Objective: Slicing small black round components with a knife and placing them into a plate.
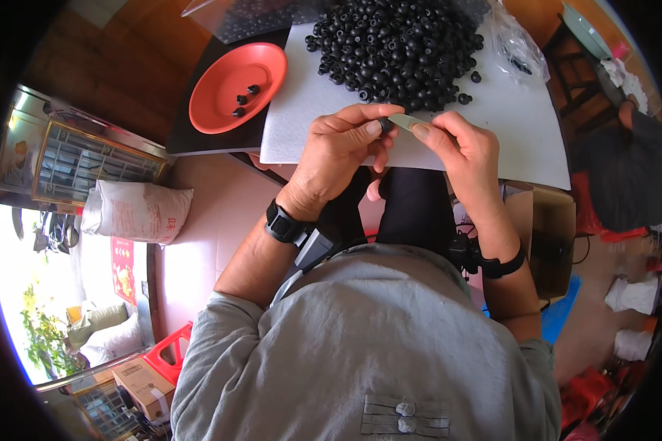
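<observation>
My left hand [340, 147] pinches a small round black part [386, 125] between thumb and fingers, above the near edge of the white foam sheet [294, 125]. My right hand [465, 147] grips a thin, flat, pale greenish blade-like tool [402, 120], and its tip meets or nearly meets the part. Whether the tip touches is hard to make out. Just beyond both hands lies a large heap of similar black parts [397, 51], each rounded with a hole. A few loose ones lie at its right edge.
An orange-red bowl [202, 103] with three black parts stands at the left on a dark tabletop. Clear plastic bags [518, 48] lie behind and to the right. An open cardboard box [552, 242] stands below the table's right side. Another person in dark clothing [632, 169] is at far right.
</observation>
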`<action>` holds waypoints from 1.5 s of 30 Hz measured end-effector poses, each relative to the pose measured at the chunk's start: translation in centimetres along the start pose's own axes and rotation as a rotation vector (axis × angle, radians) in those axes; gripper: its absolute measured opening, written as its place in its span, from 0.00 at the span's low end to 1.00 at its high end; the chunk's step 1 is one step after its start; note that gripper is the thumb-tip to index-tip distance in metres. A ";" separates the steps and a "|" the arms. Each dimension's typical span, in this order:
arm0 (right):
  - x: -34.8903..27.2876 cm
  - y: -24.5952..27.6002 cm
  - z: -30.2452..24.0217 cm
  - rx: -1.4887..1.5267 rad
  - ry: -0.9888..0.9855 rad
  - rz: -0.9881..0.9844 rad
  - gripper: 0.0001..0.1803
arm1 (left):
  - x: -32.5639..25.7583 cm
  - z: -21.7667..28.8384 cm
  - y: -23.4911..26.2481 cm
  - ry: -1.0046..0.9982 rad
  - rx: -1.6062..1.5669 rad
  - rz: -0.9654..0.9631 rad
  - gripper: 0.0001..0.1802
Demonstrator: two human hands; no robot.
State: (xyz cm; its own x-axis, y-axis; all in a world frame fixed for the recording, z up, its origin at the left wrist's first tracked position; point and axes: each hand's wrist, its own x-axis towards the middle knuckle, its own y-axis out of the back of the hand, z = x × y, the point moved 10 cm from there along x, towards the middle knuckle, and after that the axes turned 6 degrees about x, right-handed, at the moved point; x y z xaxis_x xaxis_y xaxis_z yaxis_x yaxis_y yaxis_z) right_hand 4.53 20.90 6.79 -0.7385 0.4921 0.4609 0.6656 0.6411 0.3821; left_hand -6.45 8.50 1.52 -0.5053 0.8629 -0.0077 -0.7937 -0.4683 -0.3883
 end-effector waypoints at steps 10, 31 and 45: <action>-0.1 -0.2 -0.7 -0.072 0.041 -0.023 0.15 | -0.3 0.0 -0.1 -0.017 -0.011 -0.013 0.17; -1.1 1.3 -0.9 -0.091 0.063 0.012 0.14 | -0.5 0.0 -0.5 -0.070 0.096 0.013 0.16; -0.9 0.7 -1.7 -0.232 0.143 0.013 0.17 | -0.5 -0.1 -0.5 -0.068 0.150 0.009 0.16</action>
State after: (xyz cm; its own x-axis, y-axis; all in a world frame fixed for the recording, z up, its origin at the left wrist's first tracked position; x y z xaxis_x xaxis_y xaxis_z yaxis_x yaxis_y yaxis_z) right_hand 5.80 19.90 8.02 -0.7178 0.4010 0.5691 0.6942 0.4749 0.5410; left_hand -5.77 8.38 1.66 -0.5306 0.8459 0.0534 -0.8279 -0.5037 -0.2467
